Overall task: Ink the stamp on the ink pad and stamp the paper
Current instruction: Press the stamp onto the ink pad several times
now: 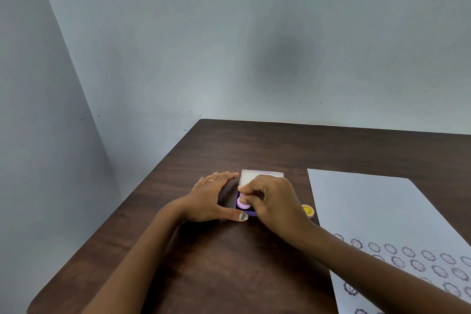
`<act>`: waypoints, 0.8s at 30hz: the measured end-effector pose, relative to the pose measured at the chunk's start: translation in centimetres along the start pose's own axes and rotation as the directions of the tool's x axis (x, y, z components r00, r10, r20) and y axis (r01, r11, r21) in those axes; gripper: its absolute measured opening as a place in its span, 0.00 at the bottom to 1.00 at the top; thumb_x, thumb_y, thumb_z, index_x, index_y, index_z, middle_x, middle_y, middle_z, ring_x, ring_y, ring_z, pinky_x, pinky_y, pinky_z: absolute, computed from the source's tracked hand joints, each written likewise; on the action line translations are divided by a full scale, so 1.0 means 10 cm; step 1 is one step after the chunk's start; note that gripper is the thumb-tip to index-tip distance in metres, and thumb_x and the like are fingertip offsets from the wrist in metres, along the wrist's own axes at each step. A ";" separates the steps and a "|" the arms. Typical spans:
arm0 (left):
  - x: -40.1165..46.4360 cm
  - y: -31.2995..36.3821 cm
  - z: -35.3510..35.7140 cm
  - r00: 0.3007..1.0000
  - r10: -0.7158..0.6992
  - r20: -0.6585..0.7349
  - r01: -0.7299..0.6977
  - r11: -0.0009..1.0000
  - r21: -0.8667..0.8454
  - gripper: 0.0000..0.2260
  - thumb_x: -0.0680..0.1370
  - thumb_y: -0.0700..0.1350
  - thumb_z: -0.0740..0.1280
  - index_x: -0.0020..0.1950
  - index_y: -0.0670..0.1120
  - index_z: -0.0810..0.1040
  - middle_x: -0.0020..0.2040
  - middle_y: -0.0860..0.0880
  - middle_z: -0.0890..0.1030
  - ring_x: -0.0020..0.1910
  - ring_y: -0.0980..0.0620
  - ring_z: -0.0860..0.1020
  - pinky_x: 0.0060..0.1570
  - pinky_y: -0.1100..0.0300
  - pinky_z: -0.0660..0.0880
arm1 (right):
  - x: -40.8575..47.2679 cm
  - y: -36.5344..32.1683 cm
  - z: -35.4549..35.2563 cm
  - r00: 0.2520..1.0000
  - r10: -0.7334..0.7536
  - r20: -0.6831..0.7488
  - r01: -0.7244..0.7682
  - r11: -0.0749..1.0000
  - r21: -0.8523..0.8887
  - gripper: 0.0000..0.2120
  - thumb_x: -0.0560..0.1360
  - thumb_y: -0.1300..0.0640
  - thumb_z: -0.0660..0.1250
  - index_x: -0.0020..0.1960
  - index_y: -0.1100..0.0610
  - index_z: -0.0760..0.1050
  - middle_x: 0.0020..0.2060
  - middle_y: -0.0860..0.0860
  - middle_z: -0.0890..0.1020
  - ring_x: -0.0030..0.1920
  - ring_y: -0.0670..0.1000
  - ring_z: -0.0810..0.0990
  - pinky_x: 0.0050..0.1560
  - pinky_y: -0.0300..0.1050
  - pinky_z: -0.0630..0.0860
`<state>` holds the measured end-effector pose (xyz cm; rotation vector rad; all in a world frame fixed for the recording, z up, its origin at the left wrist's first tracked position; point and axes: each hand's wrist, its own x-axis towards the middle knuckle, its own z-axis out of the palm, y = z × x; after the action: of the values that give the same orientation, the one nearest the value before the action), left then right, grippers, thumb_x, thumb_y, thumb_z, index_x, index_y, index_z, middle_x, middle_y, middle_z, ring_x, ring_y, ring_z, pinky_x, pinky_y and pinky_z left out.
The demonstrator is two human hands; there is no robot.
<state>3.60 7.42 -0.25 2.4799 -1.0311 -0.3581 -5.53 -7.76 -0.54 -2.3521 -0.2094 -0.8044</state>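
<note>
Head view: dark wood table set against a grey wall. Ink pad — purple tray with its pale lid hinged open at the far end — sits mid-table. Right hand pinches the lilac round stamp between thumb and fingertips, stamp down on the pad's near-left corner. Left hand lies flat and spread on the table, thumb tip and index finger touching the pad's left side, gripping nothing. Paper lies to the right, rows of flower-shaped impressions across its near part. A small yellow-topped stamp stands between pad and paper — just beside the sheet's left edge.
</note>
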 end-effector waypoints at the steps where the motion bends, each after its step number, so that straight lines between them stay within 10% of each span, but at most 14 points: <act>1: 0.00 0.00 0.00 1.000 0.001 0.000 -0.001 1.000 0.001 0.42 0.67 0.63 0.71 0.74 0.57 0.52 0.76 0.54 0.56 0.75 0.51 0.49 0.74 0.50 0.49 | -0.03 -0.01 0.00 0.999 -0.027 0.021 0.027 0.999 -0.019 0.06 0.68 0.63 0.72 0.45 0.60 0.82 0.41 0.54 0.86 0.40 0.43 0.79 0.44 0.25 0.70; 8: 0.01 0.00 -0.01 1.000 0.020 0.007 -0.020 1.000 0.016 0.41 0.68 0.62 0.70 0.74 0.57 0.53 0.76 0.54 0.56 0.76 0.51 0.49 0.74 0.49 0.49 | -0.04 0.03 -0.01 0.999 0.010 -0.049 -0.006 0.996 0.084 0.07 0.67 0.66 0.72 0.45 0.60 0.82 0.41 0.54 0.86 0.42 0.32 0.77 0.44 0.21 0.70; 24: 0.02 -0.01 0.01 1.000 0.020 0.005 -0.020 1.000 0.021 0.41 0.67 0.63 0.70 0.74 0.56 0.53 0.76 0.53 0.56 0.75 0.51 0.50 0.74 0.49 0.49 | -0.08 -0.03 0.00 1.000 -0.031 -0.003 0.031 1.000 0.001 0.07 0.69 0.64 0.71 0.46 0.61 0.82 0.42 0.55 0.86 0.40 0.45 0.80 0.46 0.29 0.73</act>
<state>3.78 7.36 -0.39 2.4869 -1.0660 -0.3489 -6.28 -7.48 -0.93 -2.3516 -0.2458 -0.8230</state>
